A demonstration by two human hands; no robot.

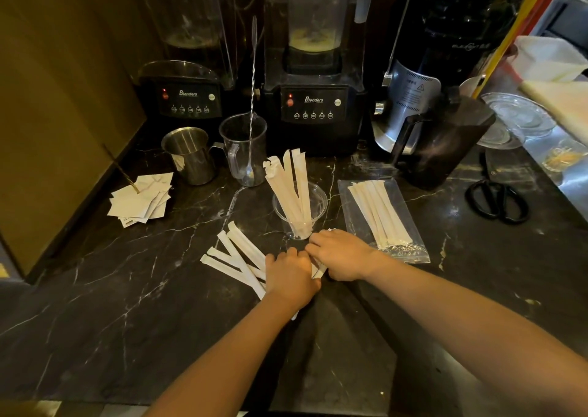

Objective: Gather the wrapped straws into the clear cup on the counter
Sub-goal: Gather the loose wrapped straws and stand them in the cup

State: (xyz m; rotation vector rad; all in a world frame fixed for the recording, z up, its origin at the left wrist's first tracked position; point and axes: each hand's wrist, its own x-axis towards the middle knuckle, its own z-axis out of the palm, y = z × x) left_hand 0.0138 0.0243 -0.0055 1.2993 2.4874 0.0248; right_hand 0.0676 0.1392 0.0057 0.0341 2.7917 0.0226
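Note:
A clear cup [319, 200] stands mid-counter with several paper-wrapped straws [292, 184] leaning in it. Loose wrapped straws [234, 251] lie fanned on the dark marble counter, in front and to the left of the cup. My left hand [291, 276] rests palm down on the near ends of that pile. My right hand [340, 254] sits just right of it, fingers curled over wrapped straws whose ends stick out between the two hands. More wrapped straws lie in a clear plastic bag [381, 216] to the right of the cup.
Behind the cup are two black blenders [313, 104], a plastic measuring jug with a long spoon [245, 149] and a steel pitcher [191, 155]. A stack of paper slips [140, 200] lies left. Black scissors [496, 201], a dark jug [442, 142] and glass plates [518, 117] stand right.

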